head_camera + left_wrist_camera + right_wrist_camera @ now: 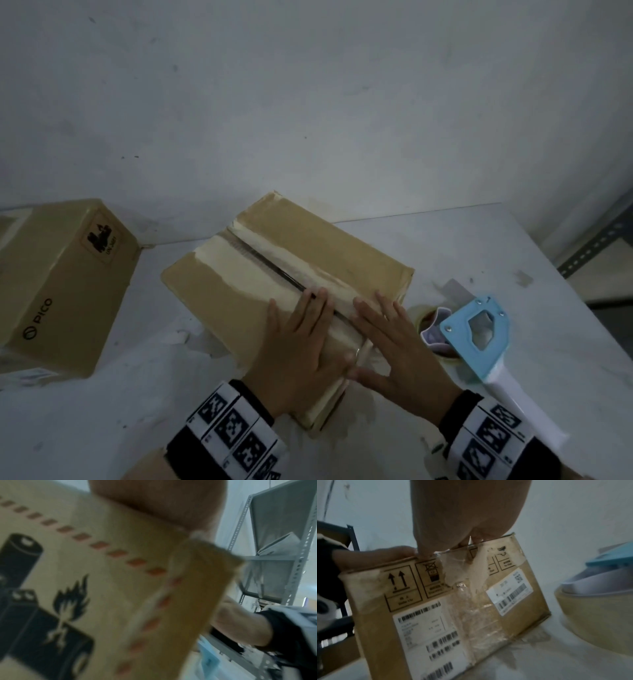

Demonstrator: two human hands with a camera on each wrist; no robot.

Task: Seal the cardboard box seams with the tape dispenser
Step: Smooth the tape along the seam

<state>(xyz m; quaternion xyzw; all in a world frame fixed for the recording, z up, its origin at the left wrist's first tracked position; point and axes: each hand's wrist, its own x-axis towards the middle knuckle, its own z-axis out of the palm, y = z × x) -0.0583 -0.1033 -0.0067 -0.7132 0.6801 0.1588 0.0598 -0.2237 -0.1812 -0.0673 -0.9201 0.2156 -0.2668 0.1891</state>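
Both hands, left hand [301, 346] and right hand [397, 346], lie flat with fingers straight on the box [291, 274] mid-counter, gripping nothing. The tape dispenser [479, 337] lies untouched toward the counter's right edge. Letting go to fetch it could probably let the flaps gape, so tape bridges the seam [270, 265].

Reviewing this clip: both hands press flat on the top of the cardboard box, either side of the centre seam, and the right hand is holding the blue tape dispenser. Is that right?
Not quite. The right hand holds nothing: like the left hand, it lies flat on the cardboard box beside the centre seam. The blue tape dispenser lies untouched on the table to the right of the box, as the head view shows.
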